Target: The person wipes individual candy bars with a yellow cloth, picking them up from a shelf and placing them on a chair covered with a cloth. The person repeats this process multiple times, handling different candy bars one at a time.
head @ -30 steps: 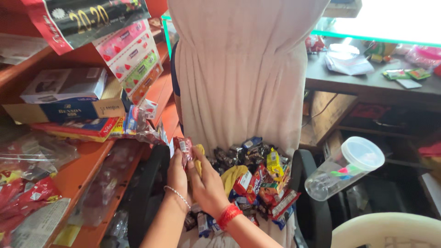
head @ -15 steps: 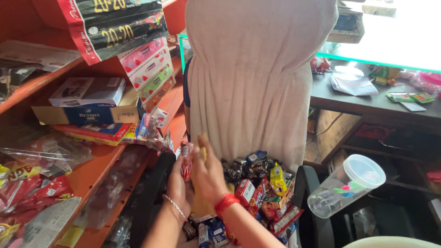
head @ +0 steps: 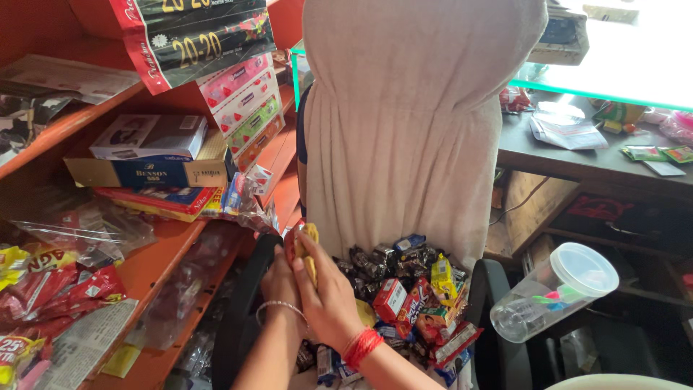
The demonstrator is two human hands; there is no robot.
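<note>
A cramped shop corner here: orange shelves [head: 166, 253] down the left of the frame, a chair [head: 419, 123] draped in beige cloth filling the middle. On the chair seat, lower centre, lies a pile of sweets [head: 411, 303] in black, red, yellow and blue wrappers. At the pile's left edge both hands meet. The left hand [head: 278, 278], a thin bangle on its wrist, is curled around a small red packet [head: 290, 242] pressed against the yellow ones. The right hand [head: 328, 296], red thread at the wrist, is closed with fingers wrapped over a bunch of yellow wrappers [head: 310, 249] that poke up above the knuckles. The two hands touch, the bundle squeezed between them, just beside the black armrest [head: 245, 296].

Out to the right, lower in the frame, a clear plastic jar [head: 552, 292] with a white lid sits tilted, a few coloured bits inside, well apart from the hands. Above it, upper right, a dark counter [head: 577, 162] carries papers and small packets.

To the left, a blue and gold box [head: 148, 172] lies on the middle shelf with a white box on top; pink and green cartons [head: 242, 97] are stacked behind it. Red snack bags [head: 65, 289] and clear plastic fill the lower left.
</note>
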